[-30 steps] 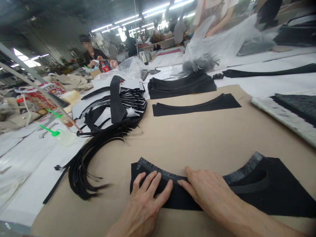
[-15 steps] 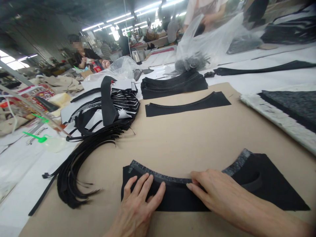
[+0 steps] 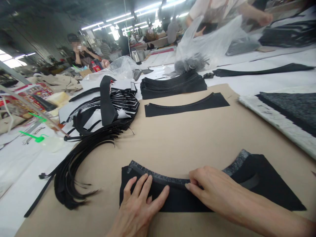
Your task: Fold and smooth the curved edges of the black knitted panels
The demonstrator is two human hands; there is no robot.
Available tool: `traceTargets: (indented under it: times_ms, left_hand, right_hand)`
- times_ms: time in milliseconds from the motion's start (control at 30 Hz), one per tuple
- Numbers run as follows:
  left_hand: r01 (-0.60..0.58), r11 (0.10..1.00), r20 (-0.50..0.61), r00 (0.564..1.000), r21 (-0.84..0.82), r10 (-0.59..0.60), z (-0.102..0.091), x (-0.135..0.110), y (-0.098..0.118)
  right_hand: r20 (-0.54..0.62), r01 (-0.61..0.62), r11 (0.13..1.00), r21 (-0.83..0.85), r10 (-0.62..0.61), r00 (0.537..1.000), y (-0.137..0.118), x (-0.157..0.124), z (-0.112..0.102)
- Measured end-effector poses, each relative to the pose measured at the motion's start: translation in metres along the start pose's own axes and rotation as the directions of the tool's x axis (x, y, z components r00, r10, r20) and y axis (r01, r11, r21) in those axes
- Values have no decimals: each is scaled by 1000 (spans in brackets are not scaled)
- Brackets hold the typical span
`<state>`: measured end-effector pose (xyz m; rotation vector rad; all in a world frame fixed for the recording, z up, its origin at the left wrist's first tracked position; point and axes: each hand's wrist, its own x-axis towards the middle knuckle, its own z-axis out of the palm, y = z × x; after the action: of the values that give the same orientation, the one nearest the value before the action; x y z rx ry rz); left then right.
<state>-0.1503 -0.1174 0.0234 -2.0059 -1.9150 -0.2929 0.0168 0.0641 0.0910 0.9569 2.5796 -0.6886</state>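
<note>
A black curved fabric piece (image 3: 259, 187) with a grey speckled strip (image 3: 158, 178) along its inner curve lies on the brown paper sheet (image 3: 187, 138) in front of me. My left hand (image 3: 139, 207) lies flat on its left part, fingers spread, pressing below the strip. My right hand (image 3: 212, 191) rests palm down near the middle, fingertips pressed on the strip's edge. Neither hand holds anything.
A fan of thin black curved strips (image 3: 74, 164) lies at the left. A single black curved piece (image 3: 185, 105) and a stack of them (image 3: 172, 86) lie further back. A grey felt pad (image 3: 291, 108) sits at the right. Other people work with plastic bags (image 3: 212, 42) behind.
My left hand's fingers slid slightly right along the strip. The view shifted left and down a little. The person at the back moved their arms over the plastic bag.
</note>
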Motion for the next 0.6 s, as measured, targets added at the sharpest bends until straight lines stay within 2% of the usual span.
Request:
traceTargets:
  times_ms: [367,600]
  left_hand:
    - [-41,998,29,999,47,40,-1,-1,-2]
    - [24,999,28,999,-21,-24,0,0,3]
  right_hand:
    - [-26,7,998,-67,-9,1000,3,4,9]
    - [-36,44,990,-132,-49,998,1,2,10]
